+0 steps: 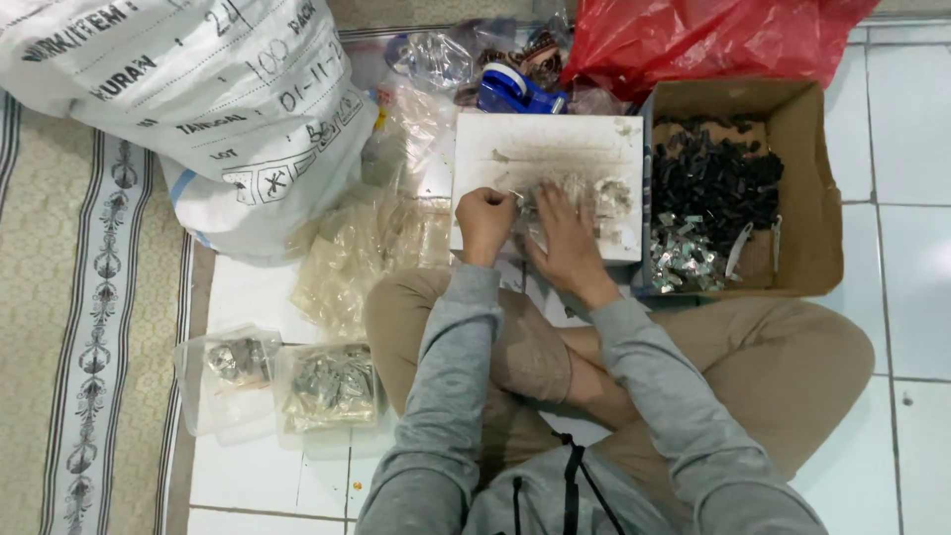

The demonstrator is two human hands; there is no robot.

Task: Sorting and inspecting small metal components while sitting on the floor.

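Observation:
I sit cross-legged on the floor with a white board [545, 149] in front of my knees. My left hand [484, 224] is closed in a fist at the board's near edge, pinching the edge of a small clear plastic bag [580, 190]. My right hand [565, 238] lies flat, fingers spread, on that bag, which holds small silvery metal parts [612, 194]. Both hands almost touch each other.
A cardboard box [807, 168] at right holds black parts and silvery pieces. Left of my knee lie a stack of empty clear bags [367, 253] and two filled bags [327, 386]. A big white sack [198, 99], a red plastic bag [713, 40] and a blue tape dispenser [515, 91] stand behind.

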